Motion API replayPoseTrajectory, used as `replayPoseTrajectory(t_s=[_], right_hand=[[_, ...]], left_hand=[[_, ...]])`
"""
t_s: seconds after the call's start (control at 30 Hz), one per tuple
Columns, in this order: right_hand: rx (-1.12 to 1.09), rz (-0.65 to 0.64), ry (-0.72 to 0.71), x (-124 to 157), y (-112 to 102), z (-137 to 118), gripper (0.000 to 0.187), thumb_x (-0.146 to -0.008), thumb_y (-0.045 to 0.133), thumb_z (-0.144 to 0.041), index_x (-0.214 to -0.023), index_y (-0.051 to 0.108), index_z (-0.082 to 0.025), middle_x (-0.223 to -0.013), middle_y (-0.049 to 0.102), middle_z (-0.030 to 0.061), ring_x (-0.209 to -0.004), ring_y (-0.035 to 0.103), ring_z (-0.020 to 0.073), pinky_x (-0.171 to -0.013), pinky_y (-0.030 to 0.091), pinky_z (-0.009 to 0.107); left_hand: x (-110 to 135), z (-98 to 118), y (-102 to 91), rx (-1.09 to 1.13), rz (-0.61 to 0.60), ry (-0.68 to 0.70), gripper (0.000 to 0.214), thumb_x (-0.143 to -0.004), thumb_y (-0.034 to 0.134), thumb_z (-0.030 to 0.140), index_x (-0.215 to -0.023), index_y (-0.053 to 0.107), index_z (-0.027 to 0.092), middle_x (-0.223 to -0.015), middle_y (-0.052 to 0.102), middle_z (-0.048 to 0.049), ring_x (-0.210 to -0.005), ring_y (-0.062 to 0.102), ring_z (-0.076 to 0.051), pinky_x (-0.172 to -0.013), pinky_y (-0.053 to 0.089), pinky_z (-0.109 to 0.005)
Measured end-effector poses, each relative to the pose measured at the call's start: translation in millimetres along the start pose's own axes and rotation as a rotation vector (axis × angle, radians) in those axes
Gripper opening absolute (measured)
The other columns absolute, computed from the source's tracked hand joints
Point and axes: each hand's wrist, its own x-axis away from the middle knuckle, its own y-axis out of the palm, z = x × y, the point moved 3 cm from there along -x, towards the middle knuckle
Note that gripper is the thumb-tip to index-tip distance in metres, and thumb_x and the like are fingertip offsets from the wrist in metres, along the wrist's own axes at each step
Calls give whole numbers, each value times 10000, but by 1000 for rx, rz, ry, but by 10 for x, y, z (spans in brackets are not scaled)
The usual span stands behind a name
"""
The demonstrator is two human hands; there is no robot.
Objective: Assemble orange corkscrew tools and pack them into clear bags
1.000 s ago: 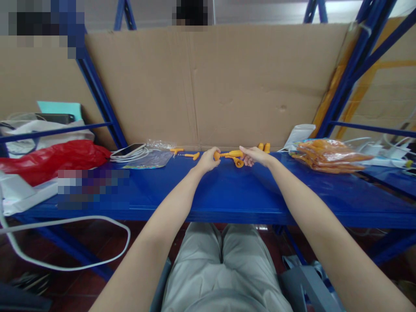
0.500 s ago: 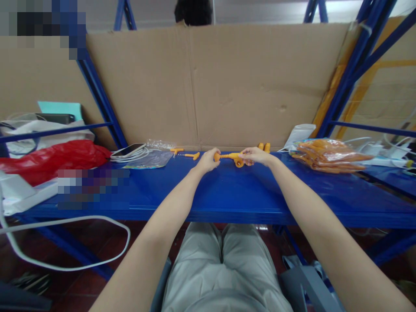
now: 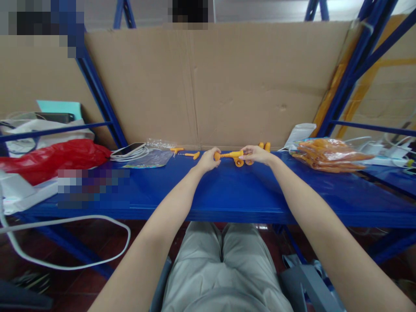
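Observation:
Both my hands hold one orange plastic toy piece (image 3: 230, 154) just above the blue shelf (image 3: 227, 195). My left hand (image 3: 208, 159) is closed around its left, ball-shaped end. My right hand (image 3: 256, 154) pinches its right end, fingers curled. Small orange wheel-like parts (image 3: 242, 163) hang under the piece near my right hand. Two more small orange parts (image 3: 186, 153) lie on the shelf to the left, and a pair of orange pieces (image 3: 264, 147) stands behind my right hand.
A clear bag of orange parts (image 3: 328, 154) lies at the right. A phone with a white cable (image 3: 129, 150) and clear plastic bag (image 3: 152, 157) lie at the left, beyond them a red bag (image 3: 52, 157). Cardboard (image 3: 227, 82) backs the shelf.
My right hand has closed its fingers onto the right end of the orange piece; a second wheel-like part now shows beneath it. My left hand has stayed put.

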Motion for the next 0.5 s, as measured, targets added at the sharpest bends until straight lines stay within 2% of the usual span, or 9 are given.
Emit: replayPoseTrajectory(t_s=[0.13, 0.3, 0.5], right_hand=[[59, -8, -25, -16, -1, -4, 354, -753, 777, -439, -933, 672, -151, -770, 706, 43, -565, 586, 101, -533, 449, 212], [157, -38, -55, -27, -8, -11, 476, -774, 670, -622, -807, 679, -147, -655, 678, 27, -542, 564, 96, -500, 416, 193], [155, -30, -21, -35, -4, -9, 504, -794, 651, -643, -715, 657, -146, -577, 640, 34, -515, 553, 100, -524, 442, 215]], left_hand=[[0, -4, -3, 6, -7, 6, 332, -735, 626, 51, -1035, 564, 180, -702, 600, 53, -561, 579, -98, -657, 492, -242], [6, 4, -11, -11, 3, 28, 324, -728, 617, 42, -1017, 569, 181, -708, 608, 50, -562, 582, -99, -671, 493, -248], [8, 19, -17, -37, 28, 56, 308, -718, 622, 49, -986, 575, 192, -700, 612, 54, -589, 594, -106, -675, 491, -242]])
